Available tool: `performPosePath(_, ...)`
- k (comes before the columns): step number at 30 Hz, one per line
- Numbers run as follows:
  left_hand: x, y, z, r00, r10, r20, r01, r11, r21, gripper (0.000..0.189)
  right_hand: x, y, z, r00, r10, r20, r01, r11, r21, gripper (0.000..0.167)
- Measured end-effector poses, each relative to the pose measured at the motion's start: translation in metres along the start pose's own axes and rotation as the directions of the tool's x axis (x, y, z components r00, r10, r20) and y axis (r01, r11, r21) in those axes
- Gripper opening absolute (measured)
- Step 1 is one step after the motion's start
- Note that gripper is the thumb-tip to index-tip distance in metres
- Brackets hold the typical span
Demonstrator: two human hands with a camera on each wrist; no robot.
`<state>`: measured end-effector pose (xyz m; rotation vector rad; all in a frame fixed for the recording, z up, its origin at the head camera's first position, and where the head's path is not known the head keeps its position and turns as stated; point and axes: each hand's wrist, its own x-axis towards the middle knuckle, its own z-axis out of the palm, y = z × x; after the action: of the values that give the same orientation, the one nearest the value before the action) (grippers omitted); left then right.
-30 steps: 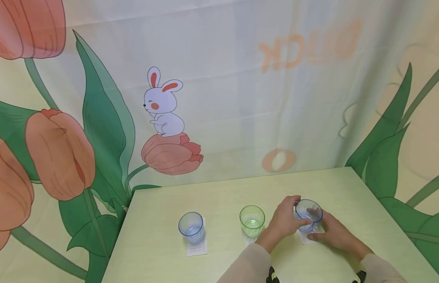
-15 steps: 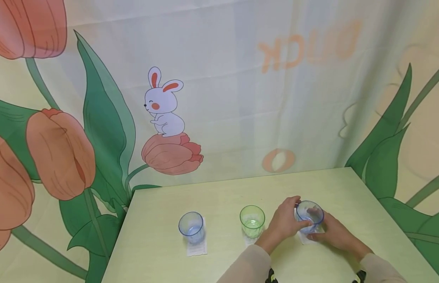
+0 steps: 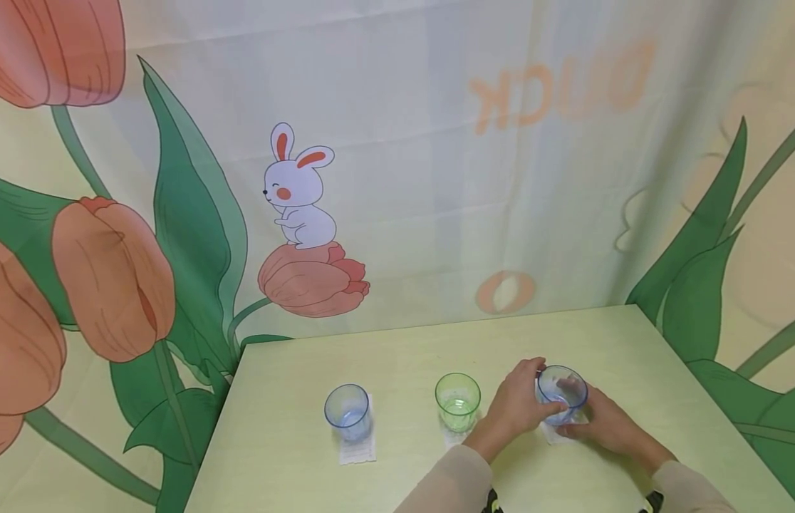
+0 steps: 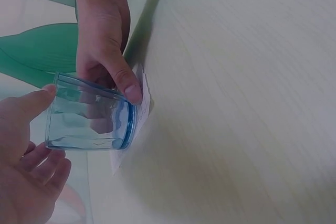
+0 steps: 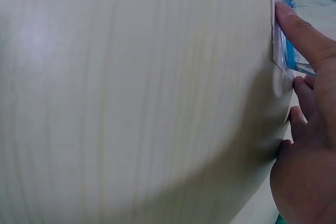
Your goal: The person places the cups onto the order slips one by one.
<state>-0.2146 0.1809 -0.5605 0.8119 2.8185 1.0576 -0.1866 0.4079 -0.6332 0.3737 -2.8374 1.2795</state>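
A clear blue-tinted glass stands over a small white paper on the right side of the table. My left hand holds it near the rim, thumb on the near side and fingers behind. My right hand grips it low from the right. In the left wrist view, the right thumb lies along the base, its other fingers showing through the glass wall, while the left thumb meets the rim. The right wrist view has the right thumb at the base, beside the paper's edge.
A green glass stands on a similar paper just left of my left forearm. Farther left is another blue glass on a white paper. Behind the pale table hangs a printed curtain with tulips and a rabbit.
The held glass has shifted very slightly right and toward me. Both hands keep almost the same hold, and the other glasses stay put.
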Motion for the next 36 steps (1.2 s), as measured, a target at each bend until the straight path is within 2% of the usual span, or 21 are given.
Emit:
performPosePath(12, 0.001, -0.002, 0.001, 1.000, 0.005, -0.005, -0.005, 0.999, 0.035, 0.077, 0.003, 0.000, -0.002, 1.000, -0.018, 0.010, 0.018, 1.000, 0.003, 0.090)
performPosePath(22, -0.001, -0.004, 0.000, 1.000, 0.001, -0.005, -0.001, 1.000, 0.029, 0.077, 0.003, 0.000, 0.003, 1.000, 0.002, -0.007, -0.002, 0.997, -0.078, 0.098)
performPosePath(28, 0.002, -0.003, 0.001, 1.000, 0.004, -0.012, -0.003, 0.999, 0.041, 0.078, 0.007, 0.004, 0.001, 0.999, 0.032, -0.012, -0.034, 0.990, -0.134, 0.103)
performPosePath(33, 0.002, -0.001, -0.002, 1.000, -0.019, -0.001, 0.019, 0.994, 0.104, 0.084, 0.009, 0.004, -0.009, 0.999, 0.032, 0.014, -0.029, 0.985, -0.171, 0.113)
performPosePath(36, 0.001, 0.002, -0.011, 1.000, -0.006, 0.021, 0.003, 0.992, 0.124, 0.089, 0.007, 0.000, -0.023, 0.999, 0.039, 0.033, -0.031, 0.979, -0.200, 0.117)
